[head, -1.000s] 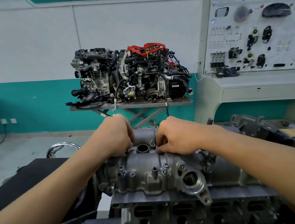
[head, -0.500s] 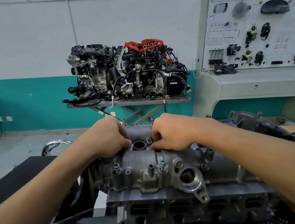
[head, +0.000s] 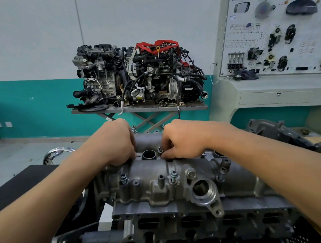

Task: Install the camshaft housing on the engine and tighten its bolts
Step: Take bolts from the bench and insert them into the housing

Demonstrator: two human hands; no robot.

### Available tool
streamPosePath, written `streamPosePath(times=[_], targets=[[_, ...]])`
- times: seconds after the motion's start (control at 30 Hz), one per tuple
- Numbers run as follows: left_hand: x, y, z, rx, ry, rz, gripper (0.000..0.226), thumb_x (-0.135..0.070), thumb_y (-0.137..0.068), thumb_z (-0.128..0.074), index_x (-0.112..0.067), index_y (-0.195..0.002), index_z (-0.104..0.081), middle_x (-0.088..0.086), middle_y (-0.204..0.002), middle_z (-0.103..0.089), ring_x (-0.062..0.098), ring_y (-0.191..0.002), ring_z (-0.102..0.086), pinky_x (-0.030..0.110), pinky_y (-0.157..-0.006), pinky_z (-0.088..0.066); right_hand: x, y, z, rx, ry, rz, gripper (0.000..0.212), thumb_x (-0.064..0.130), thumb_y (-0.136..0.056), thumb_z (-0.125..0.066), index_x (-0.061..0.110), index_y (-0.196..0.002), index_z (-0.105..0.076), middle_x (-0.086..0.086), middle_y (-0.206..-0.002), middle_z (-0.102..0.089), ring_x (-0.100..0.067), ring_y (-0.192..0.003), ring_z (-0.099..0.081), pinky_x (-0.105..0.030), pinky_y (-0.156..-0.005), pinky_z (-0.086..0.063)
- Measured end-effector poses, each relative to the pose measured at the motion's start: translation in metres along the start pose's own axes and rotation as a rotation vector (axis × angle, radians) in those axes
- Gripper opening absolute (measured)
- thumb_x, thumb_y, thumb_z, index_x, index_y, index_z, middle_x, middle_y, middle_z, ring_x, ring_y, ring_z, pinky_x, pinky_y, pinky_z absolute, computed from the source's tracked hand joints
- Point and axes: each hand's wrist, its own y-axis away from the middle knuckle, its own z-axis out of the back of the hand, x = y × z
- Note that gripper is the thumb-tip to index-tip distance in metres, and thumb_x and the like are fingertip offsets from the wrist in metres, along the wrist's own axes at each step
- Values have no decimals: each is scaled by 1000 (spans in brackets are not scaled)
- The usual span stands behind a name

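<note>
The grey cast camshaft housing (head: pixel 158 169) sits on top of the engine's cylinder head (head: pixel 178 208) in front of me. My right hand (head: pixel 184 138) rests on the housing's top, and its fingertips pinch a bolt (head: pixel 160 150) beside a round bore (head: pixel 149 155). My left hand (head: pixel 111 143) is curled on the other side of that bore. Its fingertips bunch down onto the housing, and the bolt under them is hidden. Two more bolts (head: pixel 123 177) (head: pixel 173 174) stand raised along the near edge.
Two display engines (head: pixel 139 76) stand on a metal table against the far wall. A training panel (head: pixel 273 33) fills the upper right. Another dark cast part (head: pixel 285 134) lies at the right, with a black mat (head: pixel 20 182) and a chrome ring (head: pixel 56 151) at the left.
Both hands stay on the housing top, either side of the bore. My head has shifted a little, so the whole scene sits slightly differently in the frame.
</note>
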Motion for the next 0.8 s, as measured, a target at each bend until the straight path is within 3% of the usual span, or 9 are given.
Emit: streamPosePath(times=[0.1,0.2,0.3,0.4,0.53,0.63,0.7,0.8], targets=[[0,-1,2,54,11,-19,28,-1,-73,-73,-26,-84,-80,0,-80,-75,15,-72,-67,22,-65,-51,1,-1,-1,-57,22,-31,43,51,-95,-55,16,-77,-73,2,-61,-56,-16,-60,-54,-32,-56,-45],[1,-2,3,98,91,-18,34,0,-73,-72,-33,-73,-74,-6,-74,-74,10,-66,-66,17,-57,-48,-3,1,2,-78,-38,-39,41,51,-94,-56,17,-79,-73,2,-66,-64,-19,-67,-61,-37,-66,-54],[3,-5,2,33,85,9,24,-13,-70,-83,-33,-66,-70,-5,-78,-74,13,-73,-67,25,-68,-51,-3,3,3,-35,-52,-1,24,43,-88,-66,21,-85,-77,3,-75,-72,-15,-73,-64,-38,-73,-57],[3,-5,1,-64,3,33,14,-29,-67,-89,-23,-74,-78,0,-78,-72,17,-75,-65,31,-70,-54,-1,0,1,-4,-24,10,20,38,-87,-68,20,-86,-76,1,-77,-72,-17,-74,-64,-36,-72,-56],[0,-2,2,-3,-20,5,16,-19,-68,-88,-27,-77,-78,3,-84,-75,20,-81,-65,26,-70,-48,3,-6,-1,19,67,-48,36,41,-94,-56,14,-74,-67,-2,-66,-60,-21,-65,-57,-29,-53,-43],[-3,-1,3,63,34,-27,31,-1,-70,-75,-31,-73,-73,2,-84,-77,19,-79,-69,26,-72,-54,4,-6,0,13,37,-85,45,48,-97,-50,16,-66,-58,0,-64,-55,-21,-64,-56,-31,-56,-43],[-2,-1,2,60,42,-28,29,-3,-71,-75,-31,-73,-73,0,-82,-76,16,-76,-68,24,-68,-52,5,-3,2,-10,35,-87,50,56,-94,-52,17,-62,-56,0,-61,-54,-20,-62,-55,-31,-55,-40],[-2,-1,1,-4,-4,-12,17,-18,-71,-85,-30,-72,-73,-5,-72,-67,10,-67,-59,23,-59,-44,7,-1,4,33,58,-43,40,47,-92,-60,14,-71,-66,-4,-67,-62,-27,-67,-59,-34,-57,-47]])
